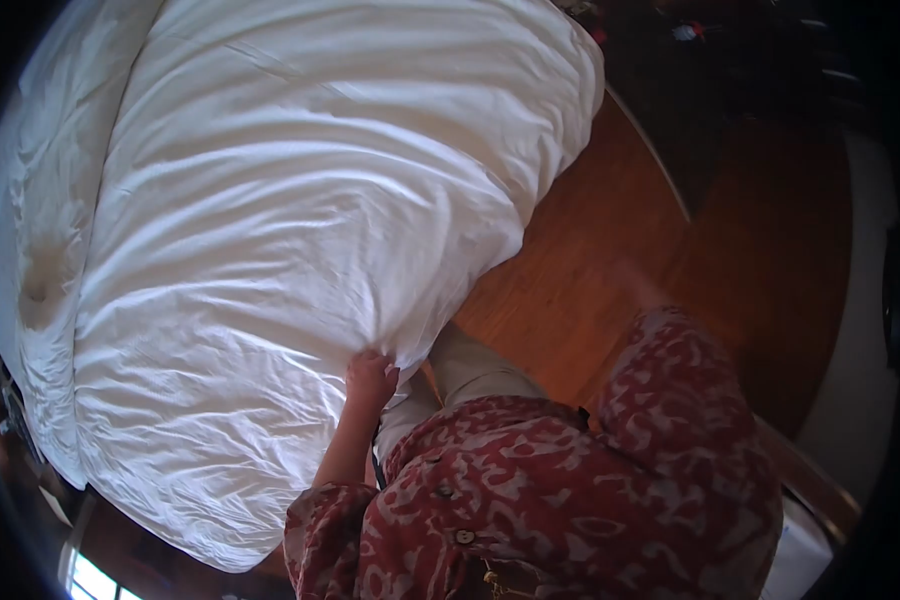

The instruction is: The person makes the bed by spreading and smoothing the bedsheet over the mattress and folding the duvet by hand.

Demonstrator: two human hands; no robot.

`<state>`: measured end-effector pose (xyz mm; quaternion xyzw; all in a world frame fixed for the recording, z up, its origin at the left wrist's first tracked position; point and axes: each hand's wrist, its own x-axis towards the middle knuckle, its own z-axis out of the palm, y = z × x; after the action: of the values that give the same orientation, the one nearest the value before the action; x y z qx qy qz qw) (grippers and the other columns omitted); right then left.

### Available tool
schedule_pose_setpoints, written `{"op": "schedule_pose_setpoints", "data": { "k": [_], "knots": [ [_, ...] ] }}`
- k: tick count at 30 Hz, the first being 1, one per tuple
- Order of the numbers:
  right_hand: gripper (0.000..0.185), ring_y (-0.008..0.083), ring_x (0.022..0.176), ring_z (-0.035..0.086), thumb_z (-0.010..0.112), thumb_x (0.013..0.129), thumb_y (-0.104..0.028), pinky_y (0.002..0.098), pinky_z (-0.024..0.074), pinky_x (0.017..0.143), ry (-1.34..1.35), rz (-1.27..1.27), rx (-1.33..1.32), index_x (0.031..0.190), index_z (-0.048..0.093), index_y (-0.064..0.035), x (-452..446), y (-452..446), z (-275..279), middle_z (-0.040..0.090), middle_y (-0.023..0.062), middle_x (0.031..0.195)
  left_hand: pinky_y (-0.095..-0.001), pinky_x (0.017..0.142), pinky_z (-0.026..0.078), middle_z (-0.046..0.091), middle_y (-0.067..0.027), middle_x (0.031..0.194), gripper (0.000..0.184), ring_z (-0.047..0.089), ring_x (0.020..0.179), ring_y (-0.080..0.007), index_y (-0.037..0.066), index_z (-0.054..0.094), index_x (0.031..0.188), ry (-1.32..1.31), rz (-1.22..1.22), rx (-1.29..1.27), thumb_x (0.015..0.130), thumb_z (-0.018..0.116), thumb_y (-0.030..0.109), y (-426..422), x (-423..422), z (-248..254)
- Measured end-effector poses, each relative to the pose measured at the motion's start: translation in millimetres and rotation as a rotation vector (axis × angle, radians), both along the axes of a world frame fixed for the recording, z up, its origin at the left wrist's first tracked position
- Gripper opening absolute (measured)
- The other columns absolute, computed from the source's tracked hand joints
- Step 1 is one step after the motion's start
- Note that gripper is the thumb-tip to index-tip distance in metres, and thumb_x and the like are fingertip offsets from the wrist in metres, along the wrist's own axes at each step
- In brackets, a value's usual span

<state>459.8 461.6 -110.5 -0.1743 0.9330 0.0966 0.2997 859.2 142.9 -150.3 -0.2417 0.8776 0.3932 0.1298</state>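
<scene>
A wrinkled white duvet (270, 200) covers the bed and bulges over its near and right edges. My left hand (372, 378) is closed on the duvet's near edge, just in front of my legs, and folds fan out from the grip. My right arm reaches forward over the floor on the right. Beyond its sleeve, my right hand (638, 282) is only a faint motion smear, so its fingers cannot be made out. It is apart from the duvet.
Reddish wooden floor (580, 230) runs along the bed's right side. A dark rug or mat (670, 130) with a pale edge lies farther off. On the left, a strip of white bedding (60, 200) bears a brownish stain. A bright window (95, 580) shows at lower left.
</scene>
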Motion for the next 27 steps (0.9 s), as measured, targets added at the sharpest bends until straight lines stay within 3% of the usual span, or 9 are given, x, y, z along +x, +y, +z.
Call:
{"op": "schedule_pose_setpoints", "data": {
  "k": [3,5,7,9,13,18,23,25,27],
  "knots": [
    [0.037,0.0298,0.101,0.050,0.057,0.071,-0.013,0.0381,0.0384,0.089,-0.064,-0.219,0.174,0.108,0.055,-0.0068,13,46,2,0.053,0.0167,0.107,-0.0405,0.069,0.046,0.058,-0.0105,0.074,0.012,0.057,0.074,-0.0300,0.013,0.063,0.080,-0.110,0.037,0.137,0.070,0.060,0.017,-5,-4,-6],
    [0.036,0.0306,0.100,0.051,0.057,0.072,-0.014,0.0389,0.0395,0.088,-0.077,-0.196,0.029,0.108,0.055,-0.0055,25,29,-8,0.054,0.0179,0.106,-0.0409,0.069,0.046,0.059,-0.0109,0.075,0.012,0.057,0.075,-0.0300,0.012,0.062,0.082,-0.102,0.109,0.195,0.071,0.059,0.017,-10,-20,-2],
    [0.036,0.0313,0.099,0.051,0.057,0.073,-0.015,0.0397,0.0406,0.087,-0.033,-0.005,-0.299,0.108,0.055,-0.0042,35,-26,-19,0.055,0.0191,0.104,-0.0413,0.069,0.046,0.060,-0.0113,0.078,0.014,0.058,0.076,-0.0300,0.012,0.061,0.084,0.042,0.190,0.193,0.071,0.060,0.016,-27,-49,10],
    [0.036,0.0324,0.097,0.052,0.059,0.069,-0.015,0.0405,0.0418,0.085,0.111,0.397,-0.618,0.103,0.056,-0.0032,46,-110,2,0.057,0.0176,0.101,-0.0402,0.071,0.046,0.060,-0.0112,0.087,0.023,0.057,0.082,-0.0305,0.012,0.060,0.092,0.310,0.128,-0.013,0.069,0.064,0.015,-44,-71,12],
    [0.030,0.0315,0.089,0.052,0.057,0.065,-0.010,0.0402,0.0428,0.079,0.101,0.632,-0.900,0.095,0.056,-0.0044,57,-234,-8,0.058,0.0123,0.090,-0.0422,0.077,0.044,0.052,-0.0137,0.109,0.041,0.049,0.100,-0.0330,0.013,0.056,0.106,0.241,0.089,-0.265,0.067,0.067,0.017,-57,-103,27],
    [0.032,0.0233,0.105,0.047,0.059,0.067,-0.013,0.0379,0.0352,0.090,-0.220,0.710,-0.786,0.098,0.056,-0.0071,49,-280,-12,0.057,0.0074,0.103,-0.0479,0.089,0.036,0.038,-0.0177,0.126,0.049,0.036,0.117,-0.0346,0.013,0.051,0.115,0.016,0.101,-0.332,0.068,0.066,0.020,-30,-110,12],
    [0.041,0.0236,0.114,0.040,0.064,0.069,-0.023,0.0416,0.0292,0.095,0.056,0.827,-0.809,0.108,0.054,-0.0159,-87,-189,-38,0.046,0.0055,0.119,-0.0475,0.093,0.033,0.036,-0.0239,0.126,0.051,0.033,0.117,-0.0406,0.012,0.050,0.116,-0.064,0.261,-0.364,0.068,0.064,0.021,-6,-129,-2],
    [0.045,0.0200,0.114,0.041,0.068,0.066,-0.024,0.0411,0.0319,0.091,0.240,0.778,-0.700,0.108,0.055,-0.0170,-162,-142,-29,0.046,0.0053,0.118,-0.0467,0.094,0.032,0.036,-0.0282,0.122,0.058,0.032,0.116,-0.0429,0.013,0.046,0.121,-0.128,0.305,-0.355,0.067,0.065,0.023,5,-157,2],
    [0.045,0.0267,0.107,0.048,0.062,0.072,-0.019,0.0401,0.0360,0.092,0.203,0.447,-0.208,0.116,0.051,-0.0167,-241,-101,-20,0.052,0.0110,0.112,-0.0467,0.095,0.032,0.037,-0.0287,0.120,0.062,0.033,0.115,-0.0430,0.015,0.044,0.124,-0.148,0.331,-0.342,0.067,0.066,0.025,18,-191,4]
  ]
}}
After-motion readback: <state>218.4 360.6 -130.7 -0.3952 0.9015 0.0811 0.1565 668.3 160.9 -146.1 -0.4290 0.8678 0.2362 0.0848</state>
